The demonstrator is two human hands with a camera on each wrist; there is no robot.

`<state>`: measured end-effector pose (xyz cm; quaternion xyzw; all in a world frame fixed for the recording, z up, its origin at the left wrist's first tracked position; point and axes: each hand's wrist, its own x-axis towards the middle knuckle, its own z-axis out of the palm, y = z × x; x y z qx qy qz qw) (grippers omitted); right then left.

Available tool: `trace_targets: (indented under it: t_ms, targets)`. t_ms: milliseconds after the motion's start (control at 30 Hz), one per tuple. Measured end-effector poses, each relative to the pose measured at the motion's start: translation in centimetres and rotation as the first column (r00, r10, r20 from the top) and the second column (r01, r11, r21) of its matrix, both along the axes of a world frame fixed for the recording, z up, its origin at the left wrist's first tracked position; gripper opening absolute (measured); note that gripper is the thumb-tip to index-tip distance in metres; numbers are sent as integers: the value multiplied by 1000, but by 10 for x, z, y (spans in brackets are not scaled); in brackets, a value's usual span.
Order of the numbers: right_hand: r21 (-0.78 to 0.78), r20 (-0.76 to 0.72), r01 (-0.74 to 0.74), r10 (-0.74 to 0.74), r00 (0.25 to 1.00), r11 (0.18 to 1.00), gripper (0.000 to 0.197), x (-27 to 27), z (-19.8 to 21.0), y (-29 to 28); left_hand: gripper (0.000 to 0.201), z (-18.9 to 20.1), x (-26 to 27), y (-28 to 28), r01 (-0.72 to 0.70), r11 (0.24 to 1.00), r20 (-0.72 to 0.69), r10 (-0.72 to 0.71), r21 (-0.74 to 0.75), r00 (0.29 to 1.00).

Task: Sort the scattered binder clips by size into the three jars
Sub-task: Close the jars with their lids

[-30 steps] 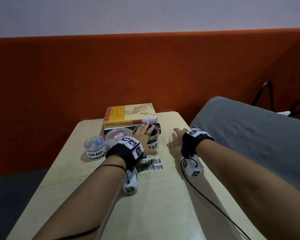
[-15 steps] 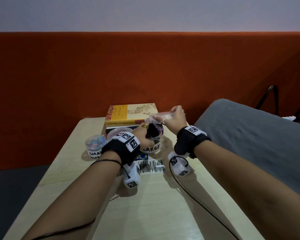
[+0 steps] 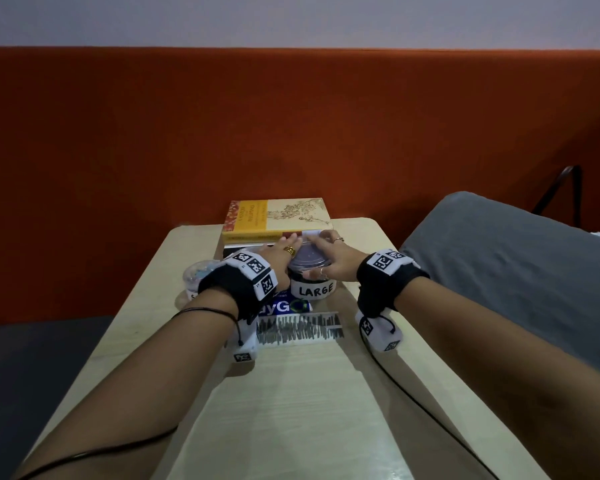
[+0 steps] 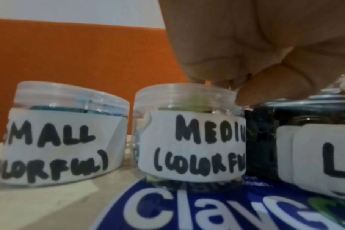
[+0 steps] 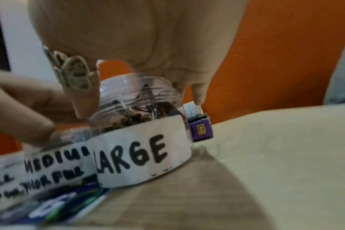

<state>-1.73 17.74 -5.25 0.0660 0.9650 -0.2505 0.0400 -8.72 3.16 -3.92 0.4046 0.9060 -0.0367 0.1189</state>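
Note:
The jar labelled LARGE (image 3: 311,289) stands on the table and holds dark binder clips (image 5: 140,115). A clear lid (image 3: 307,262) sits on its mouth. My right hand (image 3: 326,258) lies over the lid with its fingers curled round the rim. My left hand (image 3: 284,251) grips the same jar from its left side, thumb at the lid's edge (image 4: 266,93). The MEDIUM jar (image 4: 191,137) and the SMALL jar (image 4: 65,129) stand lidded in a row to the left. In the head view my left wrist hides the medium jar.
A stack of books (image 3: 278,216) lies just behind the jars. A blue printed card (image 3: 288,306) and a barcode sheet (image 3: 302,329) lie in front of them. A grey cushion (image 3: 499,254) borders the pale table (image 3: 291,410) on the right.
My right hand lifted the clear lid from the table right of the jar, carried it over the mouth and has lowered it onto the jar. The left hand stayed on the jar.

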Motion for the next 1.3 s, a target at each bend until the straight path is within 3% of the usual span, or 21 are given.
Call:
trace_targets:
  t_ms: [67,133,233,333,400,567,767,967,1133,1300]
  targets:
    - [-24,65,16,-14,998,1000,84,1,4,-3,87,-6,0,4,5,1000,-81,-6,-12,997]
    - [-146,49,51,-44,998,988,68,2,6,-5,78,-14,-2,5,18,1000,-163,-19,-4,986]
    - [-334,-8,129,-140,990,934,54,5,3,-6,79,-15,-2,3,54,998,-129,-50,22,990]
    - [-624,0,164,-209,978,764,52,10,6,-7,91,-6,1,-1,120,990,-122,-110,73,986]
    - [-696,-6,162,-231,973,699,50,11,5,-6,91,-3,3,1,141,988,-149,-131,62,980]
    - [-636,-18,147,-205,979,758,54,11,-14,-1,94,-10,6,7,165,980,-134,-150,110,980]
    - [-558,94,234,-220,971,796,48,1,6,-7,91,-2,1,6,77,987,-26,-75,139,997]
    - [-308,-75,158,-190,979,938,46,0,-7,-7,101,-15,8,8,88,994,-74,-83,70,994]
    - [-528,-22,165,-208,978,833,44,-1,-8,-5,100,-5,-1,12,-9,991,42,4,132,999]
    - [-644,-15,158,-218,976,749,47,9,-12,-2,91,-11,9,15,42,994,-119,-30,101,992]
